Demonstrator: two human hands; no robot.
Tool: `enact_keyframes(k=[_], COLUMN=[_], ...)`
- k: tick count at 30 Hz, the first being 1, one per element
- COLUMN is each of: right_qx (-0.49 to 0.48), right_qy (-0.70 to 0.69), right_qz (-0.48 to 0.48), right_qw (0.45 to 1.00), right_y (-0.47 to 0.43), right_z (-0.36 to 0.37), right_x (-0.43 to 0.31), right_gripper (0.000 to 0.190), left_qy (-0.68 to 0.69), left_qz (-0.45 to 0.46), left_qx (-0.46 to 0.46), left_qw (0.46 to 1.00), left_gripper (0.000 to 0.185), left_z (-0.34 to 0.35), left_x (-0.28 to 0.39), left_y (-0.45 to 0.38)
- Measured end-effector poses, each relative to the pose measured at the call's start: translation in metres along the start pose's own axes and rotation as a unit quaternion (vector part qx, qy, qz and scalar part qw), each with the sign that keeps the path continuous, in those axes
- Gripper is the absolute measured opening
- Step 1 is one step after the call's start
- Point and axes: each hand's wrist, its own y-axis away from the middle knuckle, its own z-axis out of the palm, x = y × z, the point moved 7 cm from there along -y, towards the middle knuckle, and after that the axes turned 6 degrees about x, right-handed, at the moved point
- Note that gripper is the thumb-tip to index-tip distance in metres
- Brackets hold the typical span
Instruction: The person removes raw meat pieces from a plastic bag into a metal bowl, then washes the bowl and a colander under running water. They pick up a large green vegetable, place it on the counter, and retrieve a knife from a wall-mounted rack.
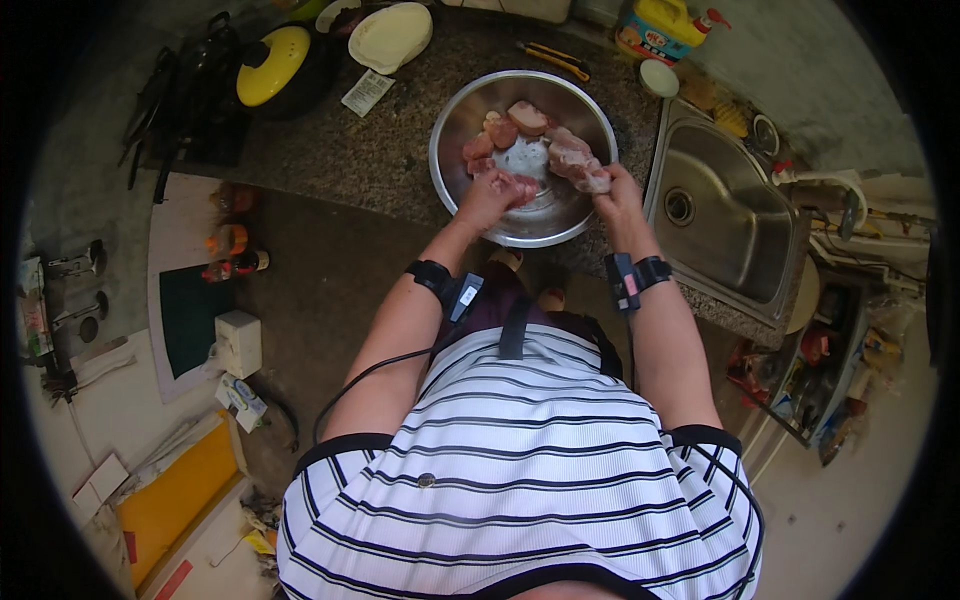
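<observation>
A wide stainless steel bowl (525,236) stands on the speckled stone countertop. Inside it, several chunks of raw meat (500,129) lie in an arc along the left and far side, around a wet, shiny bottom. Over the bowl's right side, my right hand (621,196) grips the near end of a long, pale pink slab of raw meat (571,156). My left hand (484,201) reaches over the near left rim, its fingers on a smaller pink piece of meat (523,190). The left fingertips are partly hidden by the hand.
Right of the bowl is a steel sink (720,202) with a faucet (825,178). Behind lie a yellow-handled utility knife (555,60), a yellow detergent jug (660,30) and a small white dish (660,78). A yellow-lidded pot (276,67), white plate (391,36) and printed packet (367,93) are at left.
</observation>
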Motion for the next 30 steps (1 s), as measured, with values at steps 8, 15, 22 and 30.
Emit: enact_keyframes(k=[8, 15, 22, 30], right_qx=[-0.064, 0.024, -0.070, -0.235], right_qy=[0.714, 0.821, 0.906, 0.609], right_qz=[-0.395, -0.361, -0.250, -0.096], right_qw=[0.575, 0.442, 0.335, 0.751], right_y=[0.042, 0.057, 0.039, 0.037], right_z=[0.032, 0.044, 0.041, 0.017], right_x=[-0.014, -0.024, -0.017, -0.006], right_gripper=[0.045, 0.074, 0.047, 0.015], left_qy=[-0.308, -0.208, -0.221, -0.058], left_qz=[0.083, 0.017, 0.049, -0.137], left_qx=[0.175, 0.243, 0.196, -0.024], left_qw=[0.931, 0.947, 0.954, 0.989], left_gripper=[0.033, 0.022, 0.019, 0.048], left_z=[-0.017, -0.057, -0.050, 0.025], left_x=[0.029, 0.038, 0.023, -0.006], left_y=[-0.002, 0.016, 0.021, 0.013])
